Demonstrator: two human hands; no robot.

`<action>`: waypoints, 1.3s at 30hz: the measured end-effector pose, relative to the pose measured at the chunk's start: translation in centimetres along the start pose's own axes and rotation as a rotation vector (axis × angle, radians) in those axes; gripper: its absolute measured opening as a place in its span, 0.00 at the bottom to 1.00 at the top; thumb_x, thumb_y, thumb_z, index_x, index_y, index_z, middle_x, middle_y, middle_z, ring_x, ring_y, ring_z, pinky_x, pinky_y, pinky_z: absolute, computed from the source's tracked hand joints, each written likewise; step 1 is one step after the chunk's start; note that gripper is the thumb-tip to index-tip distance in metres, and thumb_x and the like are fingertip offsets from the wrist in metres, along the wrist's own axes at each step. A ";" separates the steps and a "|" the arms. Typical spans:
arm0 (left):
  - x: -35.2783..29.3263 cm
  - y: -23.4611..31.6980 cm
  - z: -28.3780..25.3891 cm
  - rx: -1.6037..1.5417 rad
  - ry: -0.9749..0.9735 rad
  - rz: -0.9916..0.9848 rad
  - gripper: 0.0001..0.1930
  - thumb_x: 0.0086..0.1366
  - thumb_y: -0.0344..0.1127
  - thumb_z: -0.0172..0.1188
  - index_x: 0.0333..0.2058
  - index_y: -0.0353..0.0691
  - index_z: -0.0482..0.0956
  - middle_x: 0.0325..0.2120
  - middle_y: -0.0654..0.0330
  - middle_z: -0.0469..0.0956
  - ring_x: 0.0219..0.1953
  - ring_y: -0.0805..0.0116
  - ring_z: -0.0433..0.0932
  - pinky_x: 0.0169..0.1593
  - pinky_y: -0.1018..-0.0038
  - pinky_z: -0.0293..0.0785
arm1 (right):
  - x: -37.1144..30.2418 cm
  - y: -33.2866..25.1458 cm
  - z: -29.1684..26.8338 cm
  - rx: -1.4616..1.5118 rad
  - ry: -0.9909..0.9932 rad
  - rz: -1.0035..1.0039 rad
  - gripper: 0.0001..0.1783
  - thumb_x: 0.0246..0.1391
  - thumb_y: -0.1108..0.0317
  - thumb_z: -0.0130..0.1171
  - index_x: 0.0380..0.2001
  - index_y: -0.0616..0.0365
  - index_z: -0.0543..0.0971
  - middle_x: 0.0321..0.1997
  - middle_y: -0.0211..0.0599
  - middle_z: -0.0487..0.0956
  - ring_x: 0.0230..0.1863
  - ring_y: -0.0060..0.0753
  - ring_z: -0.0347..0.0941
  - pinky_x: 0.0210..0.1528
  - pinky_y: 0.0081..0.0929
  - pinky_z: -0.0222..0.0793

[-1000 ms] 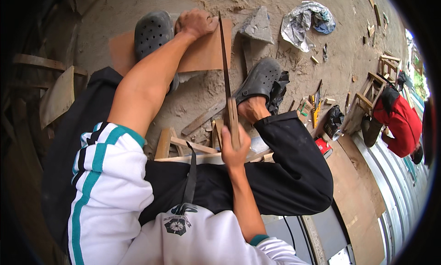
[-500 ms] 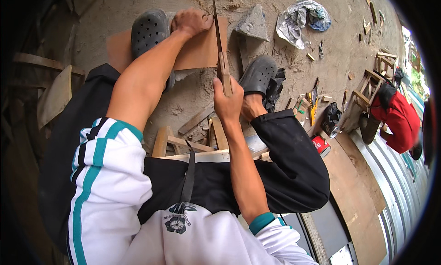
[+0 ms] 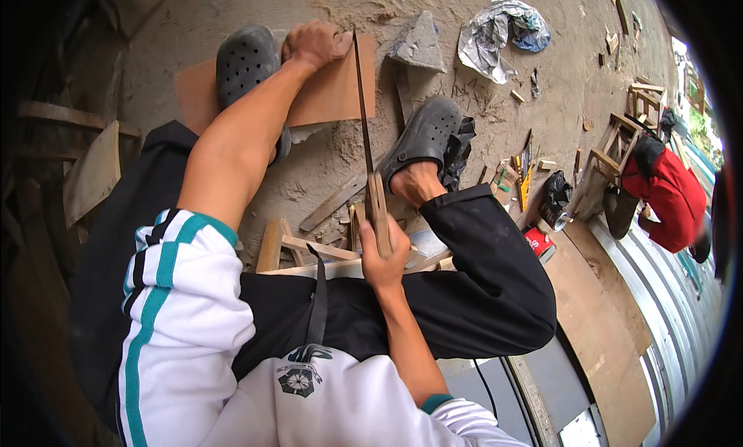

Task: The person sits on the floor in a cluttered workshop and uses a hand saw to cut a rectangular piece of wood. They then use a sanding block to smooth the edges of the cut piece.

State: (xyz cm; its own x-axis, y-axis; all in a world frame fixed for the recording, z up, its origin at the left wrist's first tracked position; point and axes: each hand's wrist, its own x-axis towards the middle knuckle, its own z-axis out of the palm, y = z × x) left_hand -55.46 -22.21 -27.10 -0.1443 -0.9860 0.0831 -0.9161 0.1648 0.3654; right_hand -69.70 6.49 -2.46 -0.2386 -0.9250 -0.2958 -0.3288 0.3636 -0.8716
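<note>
My right hand is closed round the wooden handle of a handsaw. Its narrow dark blade points away from me and passes over a thin brown board near the board's right end. At the board's far edge, my left hand bears down with curled fingers, just left of the blade's tip. My left foot, in a grey clog, stands on the board too. What supports the board underneath is mostly hidden.
A grey stone block and crumpled silvery sheeting lie right of the board. Near my right clog are a yellow-bladed tool and a red can. Wood scraps surround me. A person in red crouches at far right.
My right hand has drawn the saw back toward me, so more of the blade shows over the board. My left hand still presses at the far edge.
</note>
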 end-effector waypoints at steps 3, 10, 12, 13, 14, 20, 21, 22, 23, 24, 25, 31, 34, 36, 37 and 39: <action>-0.4 0.6 0.5 -0.023 -0.009 0.027 0.19 0.60 0.57 0.54 0.28 0.51 0.86 0.29 0.57 0.83 0.37 0.55 0.80 0.45 0.55 0.72 | 6.1 2.6 2.4 -0.075 -0.039 -0.064 0.05 0.55 0.75 0.57 0.28 0.65 0.75 0.18 0.40 0.71 0.21 0.28 0.67 0.26 0.30 0.64; -0.5 -0.1 -0.6 -0.117 -0.173 -0.046 0.23 0.60 0.60 0.52 0.27 0.49 0.85 0.34 0.52 0.83 0.43 0.52 0.79 0.52 0.55 0.66 | -0.3 0.3 -0.1 0.028 0.016 -0.020 0.04 0.54 0.75 0.58 0.28 0.65 0.75 0.19 0.42 0.71 0.21 0.29 0.68 0.28 0.30 0.66; -1.3 0.3 -0.6 -0.122 -0.160 -0.051 0.23 0.60 0.60 0.51 0.27 0.48 0.85 0.35 0.53 0.83 0.43 0.52 0.79 0.52 0.55 0.66 | 1.9 1.1 0.8 -0.011 -0.012 -0.020 0.06 0.55 0.74 0.58 0.26 0.64 0.74 0.18 0.42 0.70 0.21 0.29 0.67 0.27 0.31 0.64; -0.4 0.7 -0.6 -0.127 -0.137 -0.045 0.23 0.61 0.60 0.51 0.27 0.48 0.85 0.35 0.54 0.83 0.43 0.52 0.79 0.51 0.55 0.66 | 5.6 2.3 1.8 -0.038 -0.030 -0.035 0.07 0.56 0.73 0.58 0.25 0.63 0.73 0.18 0.41 0.70 0.21 0.28 0.66 0.26 0.32 0.63; 0.3 1.5 -0.5 -0.123 -0.186 -0.037 0.23 0.61 0.60 0.51 0.27 0.49 0.85 0.34 0.54 0.83 0.43 0.52 0.79 0.51 0.55 0.66 | 8.3 2.5 2.4 -0.002 -0.027 0.014 0.10 0.57 0.72 0.57 0.24 0.63 0.71 0.17 0.41 0.68 0.20 0.28 0.65 0.25 0.32 0.61; -0.8 0.3 -1.2 -0.113 -0.070 -0.017 0.22 0.60 0.57 0.52 0.24 0.47 0.84 0.28 0.53 0.82 0.37 0.51 0.79 0.43 0.55 0.71 | -0.2 0.5 0.1 0.027 0.047 -0.014 0.05 0.55 0.73 0.58 0.27 0.64 0.76 0.18 0.39 0.71 0.21 0.29 0.68 0.27 0.31 0.65; -0.4 0.3 -1.6 -0.104 -0.124 -0.033 0.21 0.60 0.56 0.52 0.25 0.47 0.84 0.28 0.53 0.82 0.36 0.51 0.79 0.43 0.56 0.71 | -0.2 0.5 0.0 0.027 0.043 0.002 0.06 0.54 0.73 0.58 0.27 0.64 0.75 0.17 0.41 0.70 0.20 0.30 0.68 0.27 0.32 0.65; -0.5 0.8 -1.8 -0.105 -0.184 -0.037 0.21 0.60 0.56 0.52 0.25 0.47 0.84 0.28 0.53 0.81 0.36 0.50 0.79 0.43 0.56 0.71 | 1.2 1.3 0.6 -0.026 0.013 -0.017 0.07 0.55 0.72 0.58 0.26 0.64 0.75 0.17 0.42 0.69 0.20 0.30 0.68 0.26 0.32 0.64; 0.2 0.9 -1.5 -0.108 -0.162 -0.006 0.21 0.60 0.56 0.52 0.26 0.47 0.84 0.29 0.53 0.82 0.36 0.50 0.79 0.42 0.56 0.71 | 4.9 2.7 1.7 -0.079 -0.016 -0.052 0.08 0.55 0.72 0.58 0.25 0.64 0.74 0.17 0.43 0.69 0.19 0.31 0.67 0.26 0.32 0.64; 0.6 1.3 -0.8 -0.113 -0.147 0.023 0.21 0.60 0.56 0.52 0.26 0.47 0.85 0.29 0.54 0.82 0.35 0.50 0.79 0.42 0.56 0.71 | 7.9 3.0 2.7 -0.071 -0.005 -0.012 0.10 0.56 0.71 0.58 0.24 0.64 0.72 0.17 0.42 0.68 0.19 0.29 0.66 0.25 0.33 0.63; 0.4 0.8 -0.7 -0.103 -0.133 0.036 0.21 0.61 0.56 0.52 0.26 0.47 0.85 0.29 0.54 0.82 0.35 0.51 0.79 0.41 0.55 0.72 | 9.4 2.7 3.6 -0.028 0.000 0.077 0.10 0.57 0.71 0.58 0.24 0.64 0.71 0.17 0.42 0.68 0.19 0.29 0.65 0.25 0.33 0.63; -0.7 0.1 -0.8 -0.043 -0.150 -0.047 0.22 0.61 0.59 0.51 0.28 0.48 0.85 0.32 0.51 0.83 0.38 0.52 0.80 0.46 0.54 0.69 | 1.3 2.1 1.0 -0.003 0.002 -0.057 0.08 0.54 0.72 0.60 0.25 0.63 0.73 0.17 0.42 0.68 0.19 0.29 0.63 0.25 0.31 0.62; 0.2 0.9 0.4 -0.076 -0.121 -0.009 0.22 0.60 0.58 0.53 0.26 0.47 0.84 0.28 0.52 0.82 0.34 0.50 0.80 0.43 0.56 0.72 | 7.3 3.9 2.9 -0.048 -0.024 -0.021 0.06 0.55 0.73 0.59 0.27 0.64 0.74 0.17 0.39 0.69 0.20 0.26 0.62 0.25 0.29 0.62; -0.1 1.0 0.5 -0.115 -0.092 0.021 0.22 0.60 0.57 0.53 0.25 0.46 0.84 0.27 0.52 0.82 0.33 0.50 0.80 0.43 0.56 0.71 | 6.8 3.1 2.4 0.026 -0.008 0.020 0.06 0.56 0.73 0.58 0.28 0.64 0.74 0.17 0.36 0.69 0.21 0.24 0.62 0.26 0.28 0.62; -0.2 0.6 0.1 -0.107 -0.055 0.022 0.22 0.59 0.57 0.53 0.24 0.47 0.84 0.27 0.52 0.82 0.33 0.50 0.79 0.43 0.55 0.71 | 6.7 2.5 2.4 0.072 -0.008 0.028 0.06 0.56 0.74 0.58 0.28 0.64 0.74 0.18 0.34 0.69 0.21 0.23 0.62 0.26 0.28 0.62; -0.9 0.3 -1.0 -0.102 0.024 0.015 0.21 0.59 0.57 0.53 0.23 0.47 0.84 0.26 0.52 0.81 0.34 0.50 0.79 0.42 0.55 0.71 | 0.6 1.8 0.4 0.057 -0.023 0.096 0.05 0.57 0.74 0.57 0.30 0.66 0.75 0.18 0.30 0.70 0.22 0.20 0.63 0.26 0.26 0.62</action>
State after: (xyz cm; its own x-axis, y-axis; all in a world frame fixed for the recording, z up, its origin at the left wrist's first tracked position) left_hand -55.18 -21.23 -26.16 -0.1478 -0.9827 0.1117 -0.8707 0.1828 0.4566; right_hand -70.04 6.52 -4.34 -0.2456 -0.8887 -0.3872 -0.2525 0.4443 -0.8596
